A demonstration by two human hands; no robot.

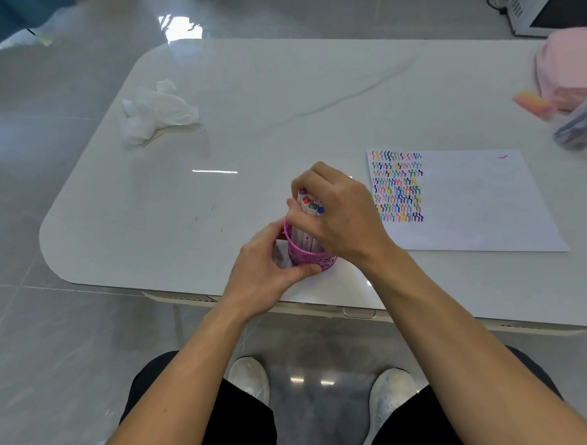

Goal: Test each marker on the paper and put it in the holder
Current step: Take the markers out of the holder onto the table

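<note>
A pink perforated holder (311, 259) stands near the front edge of the white table (248, 124). My left hand (265, 260) grips its side, thumb across the front. My right hand (338, 210) grips a bunch of white markers (310, 206) with coloured end caps, their lower ends inside the holder. To the right lies the test paper (467, 199), covered at its left with rows of coloured squiggles.
A crumpled white tissue (157, 110) lies at the back left. At the right edge are a pink bag (569, 66), an orange-pink eraser-like block (532, 102) and a clear pouch of pens (576, 127). A white appliance (551, 8) stands on the floor behind.
</note>
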